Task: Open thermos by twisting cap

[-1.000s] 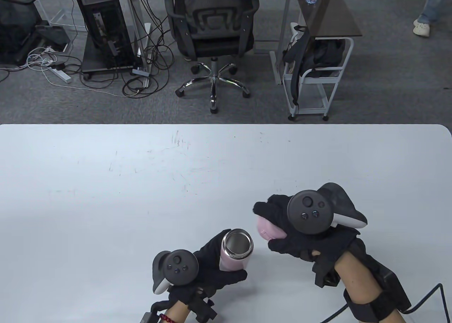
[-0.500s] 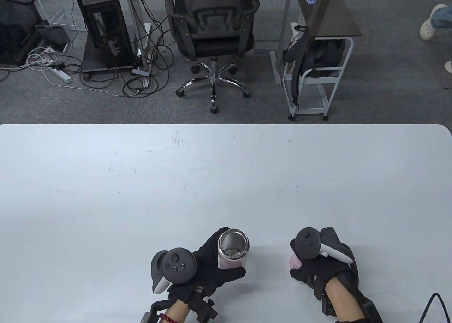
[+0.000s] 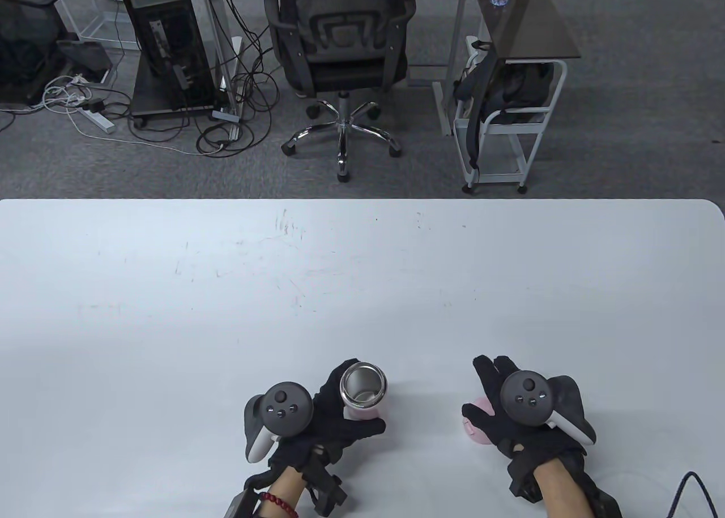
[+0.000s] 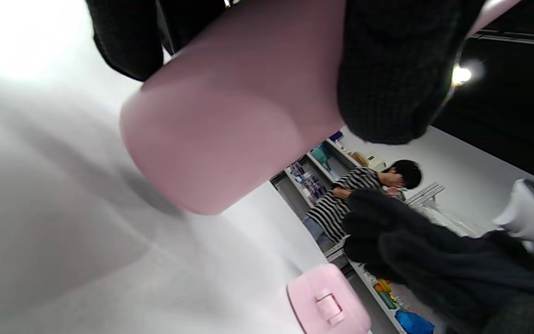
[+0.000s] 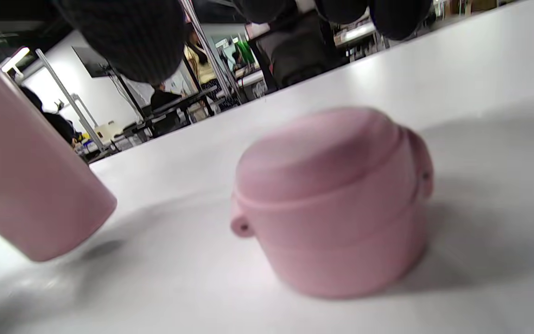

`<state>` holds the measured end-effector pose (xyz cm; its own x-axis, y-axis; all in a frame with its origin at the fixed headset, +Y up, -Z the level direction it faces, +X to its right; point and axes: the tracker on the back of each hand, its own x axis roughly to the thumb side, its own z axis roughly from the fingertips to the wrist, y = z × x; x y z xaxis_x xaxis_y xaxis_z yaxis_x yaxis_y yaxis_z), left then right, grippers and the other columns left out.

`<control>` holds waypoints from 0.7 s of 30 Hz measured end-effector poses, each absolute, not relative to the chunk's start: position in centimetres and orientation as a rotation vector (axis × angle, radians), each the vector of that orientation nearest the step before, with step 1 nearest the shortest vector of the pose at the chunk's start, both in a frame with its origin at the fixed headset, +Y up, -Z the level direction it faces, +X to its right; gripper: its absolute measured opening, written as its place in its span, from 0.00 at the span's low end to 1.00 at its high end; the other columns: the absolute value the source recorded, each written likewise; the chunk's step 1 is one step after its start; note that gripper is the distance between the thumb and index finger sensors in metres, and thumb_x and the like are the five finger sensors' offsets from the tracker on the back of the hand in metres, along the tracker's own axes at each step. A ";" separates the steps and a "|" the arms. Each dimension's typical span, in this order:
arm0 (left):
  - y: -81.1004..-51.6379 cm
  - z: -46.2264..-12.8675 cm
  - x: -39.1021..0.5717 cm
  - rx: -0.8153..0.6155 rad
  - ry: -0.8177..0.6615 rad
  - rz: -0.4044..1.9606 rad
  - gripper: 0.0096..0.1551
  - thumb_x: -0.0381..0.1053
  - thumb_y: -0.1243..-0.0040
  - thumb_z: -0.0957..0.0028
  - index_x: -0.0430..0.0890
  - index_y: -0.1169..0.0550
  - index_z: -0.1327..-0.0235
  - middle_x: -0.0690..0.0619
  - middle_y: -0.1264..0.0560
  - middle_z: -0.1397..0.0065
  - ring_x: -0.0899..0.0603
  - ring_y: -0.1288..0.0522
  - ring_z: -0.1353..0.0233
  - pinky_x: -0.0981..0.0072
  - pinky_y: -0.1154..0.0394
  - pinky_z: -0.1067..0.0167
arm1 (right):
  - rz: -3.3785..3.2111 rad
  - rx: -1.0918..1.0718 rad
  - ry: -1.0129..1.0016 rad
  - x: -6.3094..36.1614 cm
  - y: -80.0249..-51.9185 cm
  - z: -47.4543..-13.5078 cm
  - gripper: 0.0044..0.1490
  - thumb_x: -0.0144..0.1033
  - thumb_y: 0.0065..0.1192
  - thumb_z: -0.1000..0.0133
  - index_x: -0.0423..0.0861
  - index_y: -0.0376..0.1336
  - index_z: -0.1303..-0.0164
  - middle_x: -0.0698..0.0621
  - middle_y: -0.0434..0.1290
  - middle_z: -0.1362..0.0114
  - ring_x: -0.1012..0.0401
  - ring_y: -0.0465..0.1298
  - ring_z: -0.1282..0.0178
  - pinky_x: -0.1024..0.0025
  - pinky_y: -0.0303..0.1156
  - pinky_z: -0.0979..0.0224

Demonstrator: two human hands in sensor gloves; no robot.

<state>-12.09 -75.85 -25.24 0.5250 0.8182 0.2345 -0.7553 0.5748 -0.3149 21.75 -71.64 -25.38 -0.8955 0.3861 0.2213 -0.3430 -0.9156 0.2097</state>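
My left hand [image 3: 358, 400] grips the pink thermos body [image 3: 362, 405] near the table's front edge. Its steel mouth [image 3: 363, 383] is open, with no cap on it. In the left wrist view the thermos [image 4: 230, 116] is tilted, its base just off the table. The pink cap [image 3: 480, 423] lies on the table to the right, dome up, and shows clearly in the right wrist view [image 5: 336, 204]. My right hand [image 3: 481, 388] hovers over the cap with its fingers [image 5: 128, 32] spread and off it.
The white table [image 3: 226, 314] stretches away beyond both hands. A black cable [image 3: 688, 484] runs off the front right corner. An office chair [image 3: 340, 59] and a small cart [image 3: 510, 116] stand on the floor past the far edge.
My right hand carried the cap down and toward the front edge, set it on the table and opened off it. My left hand shifted the thermos slightly left.
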 end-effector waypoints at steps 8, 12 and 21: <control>-76.9 -25.7 -12.3 -0.234 -0.382 0.830 0.57 0.56 0.27 0.57 0.54 0.52 0.26 0.52 0.43 0.17 0.41 0.34 0.21 0.52 0.29 0.25 | 2.720 0.357 0.151 21.9 -71.2 -25.1 0.52 0.52 0.57 0.43 0.39 0.42 0.17 0.26 0.44 0.19 0.28 0.52 0.26 0.20 0.42 0.33; -75.9 -25.8 -12.9 -0.284 -0.467 0.757 0.50 0.53 0.30 0.46 0.51 0.52 0.25 0.49 0.44 0.17 0.37 0.36 0.19 0.41 0.33 0.25 | 2.731 0.356 0.132 21.8 -71.1 -25.1 0.52 0.52 0.57 0.43 0.40 0.42 0.17 0.26 0.44 0.19 0.28 0.52 0.26 0.20 0.42 0.33; -69.4 -23.4 -19.5 0.153 -0.129 0.039 0.55 0.58 0.29 0.50 0.51 0.47 0.17 0.46 0.46 0.11 0.28 0.45 0.15 0.23 0.44 0.26 | 2.751 0.313 -0.028 22.1 -70.9 -25.1 0.51 0.52 0.58 0.44 0.40 0.45 0.17 0.29 0.47 0.17 0.27 0.53 0.25 0.20 0.45 0.33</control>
<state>-19.55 -69.45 -23.37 0.9909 0.0287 0.1314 -0.0485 0.9875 0.1497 22.06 -70.88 -25.09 -0.9067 0.3592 0.2209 -0.3637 -0.9313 0.0217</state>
